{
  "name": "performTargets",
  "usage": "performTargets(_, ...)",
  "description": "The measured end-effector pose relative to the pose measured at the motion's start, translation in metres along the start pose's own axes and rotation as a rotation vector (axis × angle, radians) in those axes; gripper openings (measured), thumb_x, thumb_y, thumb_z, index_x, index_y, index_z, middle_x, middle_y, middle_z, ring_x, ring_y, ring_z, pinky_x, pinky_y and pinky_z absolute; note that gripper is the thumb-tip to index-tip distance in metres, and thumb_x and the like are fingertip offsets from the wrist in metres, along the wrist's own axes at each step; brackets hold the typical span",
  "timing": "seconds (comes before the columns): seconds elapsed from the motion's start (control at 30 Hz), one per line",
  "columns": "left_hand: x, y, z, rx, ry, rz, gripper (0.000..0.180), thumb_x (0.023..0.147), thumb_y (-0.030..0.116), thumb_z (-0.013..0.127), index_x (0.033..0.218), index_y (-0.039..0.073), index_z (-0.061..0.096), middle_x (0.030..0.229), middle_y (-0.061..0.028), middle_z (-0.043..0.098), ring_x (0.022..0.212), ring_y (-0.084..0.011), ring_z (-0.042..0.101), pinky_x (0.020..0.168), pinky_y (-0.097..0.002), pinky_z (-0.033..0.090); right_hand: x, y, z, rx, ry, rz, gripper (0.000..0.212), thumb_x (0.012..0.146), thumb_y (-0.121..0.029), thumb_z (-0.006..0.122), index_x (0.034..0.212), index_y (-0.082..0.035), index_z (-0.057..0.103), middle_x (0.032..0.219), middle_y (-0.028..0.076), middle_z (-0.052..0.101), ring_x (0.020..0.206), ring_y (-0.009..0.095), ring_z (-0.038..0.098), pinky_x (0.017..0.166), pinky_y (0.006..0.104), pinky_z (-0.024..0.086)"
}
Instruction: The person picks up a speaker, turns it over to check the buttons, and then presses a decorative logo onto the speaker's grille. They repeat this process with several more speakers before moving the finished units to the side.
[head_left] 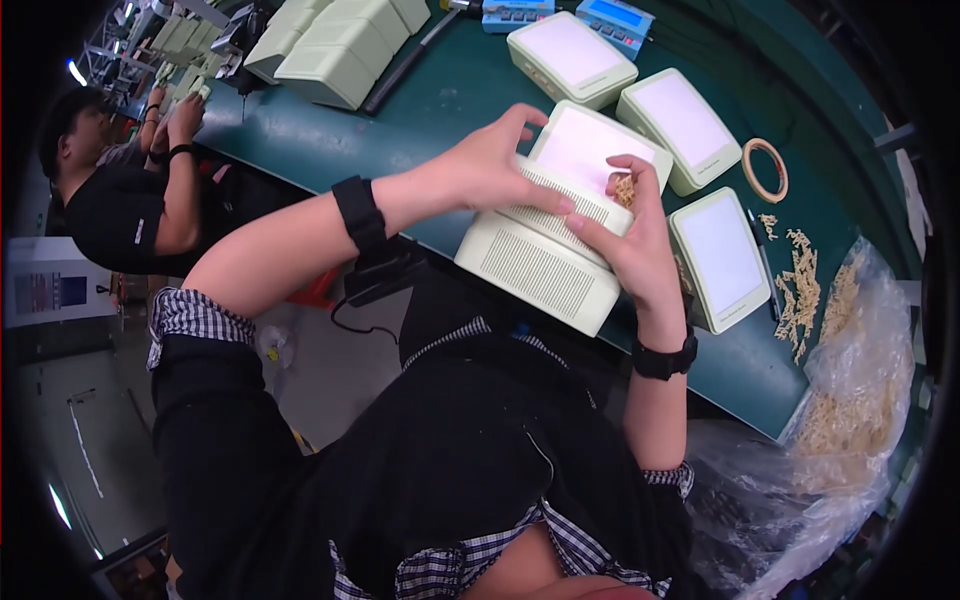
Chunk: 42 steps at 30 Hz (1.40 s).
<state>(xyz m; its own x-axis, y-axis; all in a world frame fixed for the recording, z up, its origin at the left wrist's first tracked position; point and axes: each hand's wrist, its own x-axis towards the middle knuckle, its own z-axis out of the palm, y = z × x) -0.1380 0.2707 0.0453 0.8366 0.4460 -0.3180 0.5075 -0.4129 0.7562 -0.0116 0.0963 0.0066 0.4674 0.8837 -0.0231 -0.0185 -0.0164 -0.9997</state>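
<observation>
A pale green box with a slotted grille is between my hands at the table edge. My left hand grips its left side, thumb on the grille and index finger bent above. My right hand has its thumb on the grille near the left thumb; its curled fingers hold a small bunch of beige parts. A box with a white front panel is just behind the grille; whether it is the same box, I cannot tell. Nearest me, another grille-faced box sits at the edge.
More white-panelled boxes stand behind and to the right. A tape roll, a pen, loose beige parts and a clear plastic bag lie at right. Pale green housings stand far left; a co-worker sits beyond.
</observation>
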Motion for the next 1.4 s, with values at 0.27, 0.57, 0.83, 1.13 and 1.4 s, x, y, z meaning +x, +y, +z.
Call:
performTargets(0.27, 0.009, -0.018, -0.019, -0.427, -0.314, -0.068, 0.106, 0.066, 0.039, 0.089, 0.147, 0.005, 0.029, 0.141, -0.0245, 0.041, 0.129, -0.034, 0.046, 0.101, -0.0428, 0.044, 0.004, 0.0, -0.005, 0.048, 0.004, 0.012, 0.072, 0.073, -0.013, 0.082, 0.13, -0.01, 0.039, 0.113, 0.012, 0.051, 0.103, 0.02, 0.057, 0.085, 0.0301, 0.052)
performTargets(0.57, -0.009, -0.01, -0.01, -0.346, -0.043, -0.125, 0.084, 0.077, 0.025, 0.083, 0.144, 0.01, 0.034, 0.142, -0.0192, 0.042, 0.126, -0.0283, 0.048, 0.102, -0.0396, 0.043, 0.006, 0.0, -0.007, -0.052, 0.04, -0.067, 0.08, 0.073, -0.012, 0.081, 0.136, -0.007, 0.032, 0.114, 0.012, 0.05, 0.109, 0.021, 0.054, 0.094, 0.033, 0.045)
performTargets(0.83, -0.052, 0.046, -0.01, 0.231, 0.375, 0.762, 0.042, 0.081, 0.02, 0.079, 0.116, 0.005, 0.063, 0.115, -0.0106, 0.063, 0.106, -0.0186, 0.059, 0.088, -0.0325, 0.049, -0.033, -0.056, 0.003, 0.145, -0.019, -0.276, 0.068, 0.088, -0.002, 0.057, 0.143, -0.006, 0.016, 0.118, 0.014, 0.052, 0.11, 0.019, 0.051, 0.096, 0.0317, 0.037)
performTargets(1.13, -0.056, 0.054, -0.012, -0.211, 0.005, 0.624, 0.018, 0.088, 0.008, 0.069, 0.103, -0.002, 0.068, 0.092, -0.0057, 0.067, 0.081, -0.0112, 0.065, 0.07, -0.0237, 0.052, -0.045, -0.072, 0.024, 0.165, -0.097, -0.207, 0.048, 0.095, 0.001, 0.048, 0.139, -0.002, 0.031, 0.106, 0.011, 0.062, 0.097, 0.012, 0.057, 0.084, 0.0243, 0.042)
performTargets(1.4, -0.054, 0.037, -0.008, -0.13, 0.115, 0.518, 0.031, 0.082, 0.009, 0.074, 0.11, -0.001, 0.065, 0.098, -0.0088, 0.067, 0.092, -0.0179, 0.065, 0.078, -0.0295, 0.052, -0.048, -0.057, 0.0, 0.101, 0.212, -0.231, 0.031, 0.097, -0.006, 0.054, 0.127, 0.004, 0.055, 0.098, 0.009, 0.068, 0.076, 0.008, 0.059, 0.066, 0.0191, 0.044)
